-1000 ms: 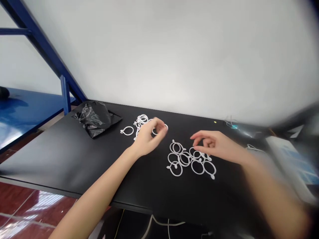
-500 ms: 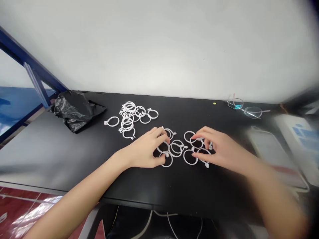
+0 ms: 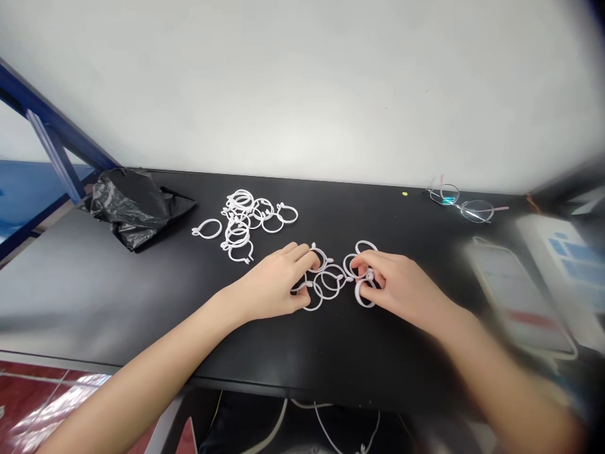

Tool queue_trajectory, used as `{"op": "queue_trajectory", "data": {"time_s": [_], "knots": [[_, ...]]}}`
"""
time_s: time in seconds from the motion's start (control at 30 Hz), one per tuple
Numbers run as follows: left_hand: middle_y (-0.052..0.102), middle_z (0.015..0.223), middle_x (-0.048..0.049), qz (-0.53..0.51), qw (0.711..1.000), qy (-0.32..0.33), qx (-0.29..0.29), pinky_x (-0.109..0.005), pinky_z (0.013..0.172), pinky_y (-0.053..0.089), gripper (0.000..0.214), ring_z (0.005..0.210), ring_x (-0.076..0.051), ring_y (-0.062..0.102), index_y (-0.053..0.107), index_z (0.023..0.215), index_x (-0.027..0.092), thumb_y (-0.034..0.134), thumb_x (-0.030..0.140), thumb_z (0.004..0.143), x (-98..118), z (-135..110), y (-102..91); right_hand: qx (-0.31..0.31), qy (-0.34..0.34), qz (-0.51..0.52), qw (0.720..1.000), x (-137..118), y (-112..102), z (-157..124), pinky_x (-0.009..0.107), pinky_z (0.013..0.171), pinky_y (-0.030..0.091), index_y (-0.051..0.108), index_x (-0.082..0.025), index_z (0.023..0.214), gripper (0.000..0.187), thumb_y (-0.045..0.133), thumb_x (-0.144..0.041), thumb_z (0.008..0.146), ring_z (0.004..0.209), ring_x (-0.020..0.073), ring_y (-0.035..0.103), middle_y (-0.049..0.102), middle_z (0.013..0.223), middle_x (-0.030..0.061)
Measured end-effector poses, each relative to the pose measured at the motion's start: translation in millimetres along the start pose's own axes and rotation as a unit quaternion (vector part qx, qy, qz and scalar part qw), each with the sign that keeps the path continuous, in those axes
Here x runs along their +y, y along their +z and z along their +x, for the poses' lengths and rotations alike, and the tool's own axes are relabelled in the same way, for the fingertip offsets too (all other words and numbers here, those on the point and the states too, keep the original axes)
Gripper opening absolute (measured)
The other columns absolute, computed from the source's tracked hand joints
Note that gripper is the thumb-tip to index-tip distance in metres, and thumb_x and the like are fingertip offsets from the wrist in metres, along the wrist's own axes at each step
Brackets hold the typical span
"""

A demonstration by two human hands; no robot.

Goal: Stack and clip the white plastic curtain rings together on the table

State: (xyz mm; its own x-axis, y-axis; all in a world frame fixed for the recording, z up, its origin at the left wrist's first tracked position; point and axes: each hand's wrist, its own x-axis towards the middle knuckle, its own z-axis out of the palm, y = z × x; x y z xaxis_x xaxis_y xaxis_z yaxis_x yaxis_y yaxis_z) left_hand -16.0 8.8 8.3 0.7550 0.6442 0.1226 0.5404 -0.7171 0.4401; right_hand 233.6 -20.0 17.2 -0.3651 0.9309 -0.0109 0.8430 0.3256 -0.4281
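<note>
Several white plastic rings (image 3: 331, 279) lie in a tight cluster near the middle of a black table (image 3: 142, 296). My left hand (image 3: 276, 285) rests on the cluster's left side, fingers curled around rings there. My right hand (image 3: 394, 285) is on the right side, fingers pinched on white rings, one ring standing up at its thumb. A second pile of white rings (image 3: 246, 221) lies apart, further back and to the left, with nothing touching it.
A crumpled black plastic bag (image 3: 130, 205) sits at the table's back left, by a blue metal frame (image 3: 51, 135). Eyeglasses (image 3: 460, 203) lie at the back right. A phone (image 3: 517, 296) and a box lie blurred on the right. Cables hang under the front edge.
My left hand came from the far ring pile to the near cluster. Both hands have drawn the near rings closer together, and the right hand has lifted one onto its edge.
</note>
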Motion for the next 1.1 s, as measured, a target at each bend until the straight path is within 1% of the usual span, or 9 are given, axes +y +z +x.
{"op": "queue_trajectory", "data": {"time_s": [0.13,0.3,0.47,0.57,0.67,0.73,0.83,0.97,1.1], "knots": [[0.06,0.095,-0.0049,0.015,1.0,0.001,0.021,-0.033,0.077,0.047,0.034,0.086,-0.02,0.055,0.051,0.101,0.016,0.043,-0.002,0.074,-3.7,0.3,4.9,0.041,0.023,0.084,0.995,-2.2,3.5,2.0,0.023,0.052,0.038,0.062,-0.021,0.085,0.015,0.061,-0.014,0.072,0.052,0.0097,0.049,0.061,0.07,-0.0032],[0.059,0.088,-0.0045,0.051,0.998,0.005,0.026,-0.032,0.073,0.046,0.023,0.079,-0.019,0.051,0.057,0.09,0.015,0.045,0.0,0.078,-4.9,1.5,4.7,0.128,0.06,0.197,0.97,-4.1,2.5,2.0,0.022,0.044,0.033,0.067,-0.02,0.087,0.016,0.065,-0.017,0.072,0.045,0.008,0.041,0.054,0.059,-0.0051],[0.059,0.086,-0.0053,0.054,0.996,0.017,0.063,-0.034,0.075,0.047,0.018,0.078,-0.019,0.05,0.062,0.086,0.015,0.05,0.003,0.08,-5.3,0.5,4.6,0.222,0.011,0.151,0.963,-3.1,1.2,0.2,0.022,0.044,0.035,0.069,-0.022,0.093,0.021,0.066,-0.013,0.074,0.046,0.0079,0.042,0.055,0.064,-0.0045],[0.061,0.089,-0.0038,0.016,0.994,0.02,0.108,-0.043,0.094,0.044,0.017,0.087,-0.019,0.056,0.063,0.087,0.017,0.05,0.006,0.084,-3.0,-0.9,4.9,0.282,-0.045,0.093,0.954,-2.5,1.2,-0.2,0.024,0.046,0.037,0.068,-0.023,0.087,0.013,0.067,-0.013,0.078,0.05,0.0099,0.046,0.06,0.067,-0.0023],[0.064,0.093,-0.002,-0.023,0.988,0.024,0.148,-0.056,0.113,0.026,0.021,0.106,-0.021,0.058,0.064,0.094,0.02,0.05,0.006,0.087,-0.6,-2.1,4.1,0.32,-0.1,0.071,0.939,-3.3,0.6,0.1,0.027,0.052,0.043,0.068,-0.023,0.085,0.012,0.069,-0.012,0.08,0.061,0.0144,0.054,0.067,0.074,0.0006],[0.065,0.095,-0.0026,-0.043,0.983,0.05,0.17,-0.055,0.114,0.028,0.028,0.108,-0.02,0.059,0.064,0.101,0.02,0.047,0.003,0.088,-0.2,-2.4,3.2,0.329,-0.122,0.071,0.934,-5.1,0.5,0.2,0.03,0.06,0.049,0.069,-0.024,0.087,0.015,0.07,-0.012,0.08,0.076,0.0194,0.062,0.07,0.078,0.0023],[0.063,0.097,-0.0055,-0.054,0.968,0.116,0.218,-0.041,0.098,0.049,0.028,0.093,-0.016,0.062,0.062,0.109,0.019,0.046,0.003,0.091,-0.3,-2.3,2.8,0.309,-0.134,0.111,0.935,-10.0,3.0,-0.8,0.033,0.07,0.054,0.07,-0.024,0.091,0.016,0.07,-0.012,0.081,0.09,0.0226,0.066,0.071,0.086,0.0037],[0.064,0.094,-0.0055,-0.055,0.94,0.179,0.285,-0.036,0.088,0.054,0.017,0.088,-0.016,0.063,0.058,0.106,0.019,0.053,0.009,0.092,2.8,-1.2,4.5,0.267,-0.119,0.205,0.934,-18.0,11.8,-3.4,0.032,0.07,0.055,0.071,-0.024,0.093,0.016,0.068,-0.012,0.083,0.084,0.0195,0.067,0.071,0.089,0.0027],[0.065,0.092,-0.0051,-0.071,0.931,0.181,0.308,-0.032,0.076,0.055,0.011,0.087,-0.016,0.063,0.051,0.088,0.019,0.06,0.012,0.09,9.5,-0.1,5.7,0.229,-0.105,0.266,0.931,-24.2,19.3,-5.1,0.033,0.07,0.056,0.07,-0.025,0.096,0.015,0.065,-0.015,0.086,0.084,0.0191,0.067,0.07,0.093,0.0037]]}}
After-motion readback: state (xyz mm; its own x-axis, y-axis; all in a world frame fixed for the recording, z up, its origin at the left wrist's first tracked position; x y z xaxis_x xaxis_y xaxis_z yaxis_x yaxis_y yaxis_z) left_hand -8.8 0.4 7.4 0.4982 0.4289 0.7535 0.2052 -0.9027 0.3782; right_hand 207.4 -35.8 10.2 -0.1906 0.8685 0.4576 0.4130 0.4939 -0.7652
